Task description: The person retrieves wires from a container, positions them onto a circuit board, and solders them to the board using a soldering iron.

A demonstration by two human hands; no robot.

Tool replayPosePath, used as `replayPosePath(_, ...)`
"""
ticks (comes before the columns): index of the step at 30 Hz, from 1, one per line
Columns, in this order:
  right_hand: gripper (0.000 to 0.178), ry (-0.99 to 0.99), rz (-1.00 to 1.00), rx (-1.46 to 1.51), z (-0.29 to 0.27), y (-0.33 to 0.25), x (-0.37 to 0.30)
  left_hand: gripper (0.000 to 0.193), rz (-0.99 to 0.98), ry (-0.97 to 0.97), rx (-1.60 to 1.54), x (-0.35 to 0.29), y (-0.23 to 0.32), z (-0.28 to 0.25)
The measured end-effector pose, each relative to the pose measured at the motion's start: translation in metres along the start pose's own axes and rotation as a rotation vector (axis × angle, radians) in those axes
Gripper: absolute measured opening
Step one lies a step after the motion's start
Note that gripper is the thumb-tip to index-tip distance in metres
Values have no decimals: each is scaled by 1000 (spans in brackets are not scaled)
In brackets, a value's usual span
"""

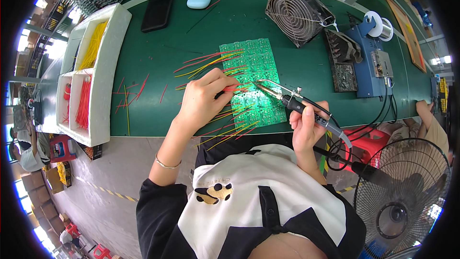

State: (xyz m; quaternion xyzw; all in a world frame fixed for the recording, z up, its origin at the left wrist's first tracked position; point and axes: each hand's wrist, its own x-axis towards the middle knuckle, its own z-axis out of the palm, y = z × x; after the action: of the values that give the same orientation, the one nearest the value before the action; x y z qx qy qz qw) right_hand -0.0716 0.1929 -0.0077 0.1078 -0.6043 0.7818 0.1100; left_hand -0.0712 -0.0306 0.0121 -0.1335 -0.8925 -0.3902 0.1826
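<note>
A green circuit board panel (266,110) lies on the green table, with red and yellow wires (225,132) sticking out from its left side. My left hand (203,98) is over the panel's left edge, thumb and fingers pinched on a red wire (235,88) whose end reaches the board. In my right hand (309,124) is a soldering iron (293,104), held like a pen. Its tip touches or hovers just above the middle of the board, close to the wire's end; I cannot tell which. A thin metal tube (278,85) runs along the iron toward the tip.
At left stands a white foam box (120,24) with yellow and red wires. Loose wires (127,100) lie beside it. A phone (159,7) and pale blue case (199,1) are farther back. Right are a square fan (294,12), blue soldering station (366,62) and solder spool (383,28).
</note>
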Motion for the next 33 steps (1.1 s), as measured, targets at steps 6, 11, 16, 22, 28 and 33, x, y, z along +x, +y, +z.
replayPosePath(6,17,2,-12,-7,0,0,0,8,1,0,10,-1,-1,0)
replayPosePath(11,17,34,-27,3,-1,1,1,14,-62,-52,-1,0,3,-2)
replayPosePath(16,16,55,-44,4,0,1,0,13,-56,-50,18,-1,2,-4)
replayPosePath(22,14,75,-33,67,-2,1,2,10,-59,-62,29,2,6,-5)
replayPosePath(28,16,55,-42,93,-2,-1,-1,11,185,145,312,-3,14,-22)
replayPosePath(33,18,-21,19,94,14,-3,-11,13,-68,54,46,-29,37,-14)
